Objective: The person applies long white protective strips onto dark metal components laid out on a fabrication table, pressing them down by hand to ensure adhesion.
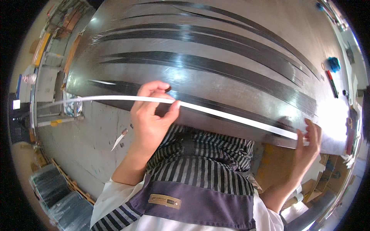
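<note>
A long, narrow white strip [227, 115] stretches across in front of me, above the near edge of the dark table [216, 85]. Partway along it, my left hand [147, 113] pinches the strip between thumb and fingers. Beyond that hand the strip runs on to the left past the table's edge, bending and fading into blur. My right hand [311, 140] grips it close to its right end, fingers curled, with the thumb mostly hidden. Just behind the strip lies a dark band [219, 103], flat on the table along its near side.
Several long black strips [216, 67] lie in rows across the table. At the right are a blue bundle [333, 64] and a red and black marker [331, 82]. Shelving [50, 77] stands left; cardboard [273, 163] sits below the table at right. Dark crates [56, 188] are lower left.
</note>
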`<state>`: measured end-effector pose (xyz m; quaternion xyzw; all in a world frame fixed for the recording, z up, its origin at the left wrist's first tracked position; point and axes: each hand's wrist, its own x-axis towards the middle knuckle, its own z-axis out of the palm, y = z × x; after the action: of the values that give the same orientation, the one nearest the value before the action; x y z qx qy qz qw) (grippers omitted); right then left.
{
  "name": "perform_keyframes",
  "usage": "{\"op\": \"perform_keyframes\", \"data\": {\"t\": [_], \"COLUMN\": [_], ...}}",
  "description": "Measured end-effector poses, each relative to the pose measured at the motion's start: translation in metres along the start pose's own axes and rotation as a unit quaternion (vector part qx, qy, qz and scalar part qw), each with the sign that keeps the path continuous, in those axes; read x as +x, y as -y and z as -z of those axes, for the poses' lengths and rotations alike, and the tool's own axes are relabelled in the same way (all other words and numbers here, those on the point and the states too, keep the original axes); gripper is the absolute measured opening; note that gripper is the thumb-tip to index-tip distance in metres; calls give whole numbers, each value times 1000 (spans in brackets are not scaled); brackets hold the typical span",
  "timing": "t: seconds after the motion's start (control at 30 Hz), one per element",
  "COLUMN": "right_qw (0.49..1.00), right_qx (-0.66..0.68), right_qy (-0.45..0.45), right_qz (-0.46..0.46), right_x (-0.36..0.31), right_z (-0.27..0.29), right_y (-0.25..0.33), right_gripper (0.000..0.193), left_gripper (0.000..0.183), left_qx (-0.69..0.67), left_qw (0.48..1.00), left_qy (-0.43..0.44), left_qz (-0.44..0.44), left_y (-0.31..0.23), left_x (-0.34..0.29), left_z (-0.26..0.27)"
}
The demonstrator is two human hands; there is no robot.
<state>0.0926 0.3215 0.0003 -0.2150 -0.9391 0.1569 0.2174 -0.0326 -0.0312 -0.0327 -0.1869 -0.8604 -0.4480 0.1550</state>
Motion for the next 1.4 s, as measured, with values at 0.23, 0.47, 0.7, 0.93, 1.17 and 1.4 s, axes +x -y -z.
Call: {"op": "perform_keyframes", "data": {"t": [0.23,0.47,0.7,0.93,1.17,1.4], "right_qw": [928,939,944,943,944,943], "right_qx": [191,143,161,153,150,158], "right_qy": [166,132,150,150,159,154], "right_qz": [273,283,247,255,247,248], "right_x": [-19,-23,-29,-31,-32,-32], "right_z": [-68,-68,-69,-72,-70,-71], "right_y": [130,140,141,137,138,137], "right_gripper": [39,34,29,27,28,28], "left_gripper": [19,11,13,15,15,12], "left_qx": [9,-96,-21,-9,1,-32], "left_qw": [1000,984,974,978,978,975], "left_qy": [-3,-19,-60,-73,-78,-72], "left_qz": [2,151,220,194,191,205], "left_y": [-1,26,86,94,93,87], "left_x": [1,5,20,17,15,18], "left_z": [-3,51,119,123,122,123]}}
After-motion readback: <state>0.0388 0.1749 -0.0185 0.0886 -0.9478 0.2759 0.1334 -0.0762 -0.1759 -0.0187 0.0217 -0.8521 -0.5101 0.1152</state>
